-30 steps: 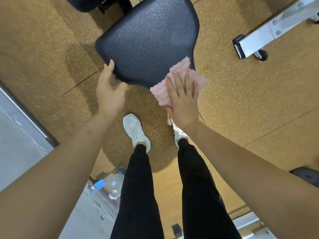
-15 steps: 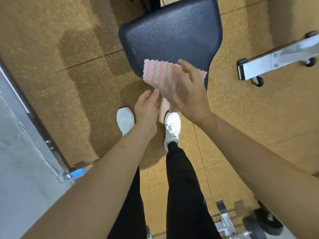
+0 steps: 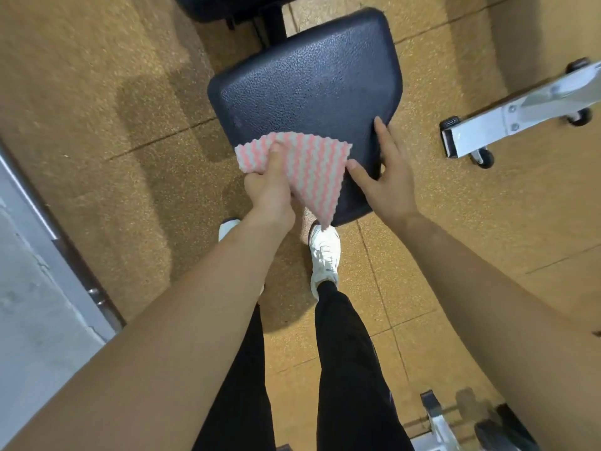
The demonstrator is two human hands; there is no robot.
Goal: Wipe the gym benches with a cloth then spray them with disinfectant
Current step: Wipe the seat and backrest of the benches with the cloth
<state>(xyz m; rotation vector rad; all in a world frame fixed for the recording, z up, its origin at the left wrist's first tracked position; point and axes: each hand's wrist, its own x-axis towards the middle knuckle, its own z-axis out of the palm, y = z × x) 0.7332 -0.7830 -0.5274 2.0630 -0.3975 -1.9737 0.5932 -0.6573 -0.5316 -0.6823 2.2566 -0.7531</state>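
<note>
The pink-and-white striped cloth (image 3: 302, 164) was gripped in the left hand (image 3: 270, 187), the thumb pressed on top of it and the fingers curled beneath, and was held against the near edge of the black padded bench seat (image 3: 309, 83). One corner of the cloth was left hanging below that edge. The right hand (image 3: 385, 177) was laid flat and loose on the seat's near right corner, fingers spread, with nothing grasped. A white shoe (image 3: 323, 252) was seen on the speckled floor (image 3: 97, 92) below.
</note>
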